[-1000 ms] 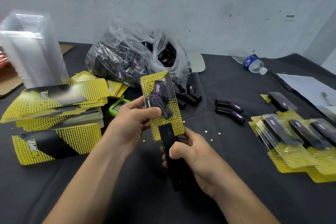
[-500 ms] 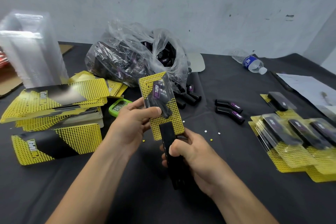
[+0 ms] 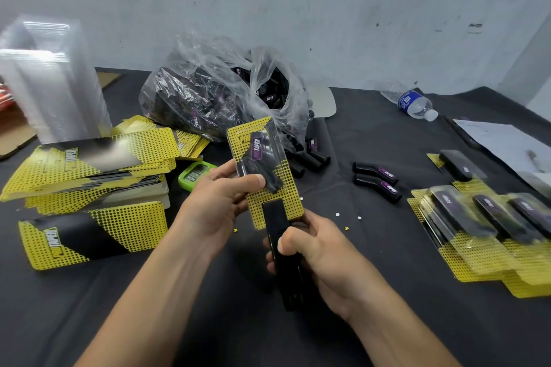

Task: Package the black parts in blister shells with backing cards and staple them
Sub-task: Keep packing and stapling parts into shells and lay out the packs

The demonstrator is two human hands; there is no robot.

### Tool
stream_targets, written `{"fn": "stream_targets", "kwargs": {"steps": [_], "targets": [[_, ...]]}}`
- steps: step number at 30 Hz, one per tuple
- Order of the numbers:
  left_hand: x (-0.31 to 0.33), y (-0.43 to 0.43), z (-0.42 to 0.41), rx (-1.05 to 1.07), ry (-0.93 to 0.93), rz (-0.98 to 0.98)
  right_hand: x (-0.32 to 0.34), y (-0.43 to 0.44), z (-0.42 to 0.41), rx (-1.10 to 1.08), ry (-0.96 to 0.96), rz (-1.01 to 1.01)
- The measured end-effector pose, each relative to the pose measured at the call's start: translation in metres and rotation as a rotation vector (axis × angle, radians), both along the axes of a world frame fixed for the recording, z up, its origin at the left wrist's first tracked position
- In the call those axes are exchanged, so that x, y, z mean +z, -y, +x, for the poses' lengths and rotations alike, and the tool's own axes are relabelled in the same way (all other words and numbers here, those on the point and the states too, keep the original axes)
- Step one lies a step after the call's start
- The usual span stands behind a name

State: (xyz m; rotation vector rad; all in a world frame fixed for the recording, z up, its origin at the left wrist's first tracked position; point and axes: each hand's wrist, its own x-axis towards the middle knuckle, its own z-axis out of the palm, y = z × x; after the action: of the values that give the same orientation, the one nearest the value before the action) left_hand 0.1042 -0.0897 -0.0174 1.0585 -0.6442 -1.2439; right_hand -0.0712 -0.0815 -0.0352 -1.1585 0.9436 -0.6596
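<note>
Holding the pack (image 3: 264, 158) tilted above the counter (image 3: 372, 292), the left grip (image 3: 217, 202) pinches it, thumb on its front. The right grip (image 3: 322, 250) is wrapped round the black stapler (image 3: 277, 223), whose nose overlaps the card's (image 3: 280, 197) lower edge. Finished packs (image 3: 477, 226) lie at right, with two loose parts (image 3: 375, 177) between.
</note>
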Motion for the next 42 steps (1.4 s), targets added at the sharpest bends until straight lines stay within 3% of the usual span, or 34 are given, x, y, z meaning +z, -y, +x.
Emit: {"fn": "stream_targets", "kwargs": {"steps": [18, 31, 35, 42], "targets": [[-0.002, 0.001, 0.003, -0.021, 0.038, -0.015, 0.000, 0.001, 0.001, 0.023, 0.012, 0.012], [-0.005, 0.001, 0.001, -0.065, 0.097, -0.038, -0.008, 0.004, 0.003, -0.024, 0.141, 0.111], [-0.006, 0.004, 0.003, 0.017, 0.030, -0.015, -0.006, 0.002, -0.003, 0.166, 0.068, 0.068], [-0.007, 0.005, 0.016, 0.117, -0.059, 0.016, 0.011, 0.007, -0.024, 0.206, -0.260, -0.100]]}}
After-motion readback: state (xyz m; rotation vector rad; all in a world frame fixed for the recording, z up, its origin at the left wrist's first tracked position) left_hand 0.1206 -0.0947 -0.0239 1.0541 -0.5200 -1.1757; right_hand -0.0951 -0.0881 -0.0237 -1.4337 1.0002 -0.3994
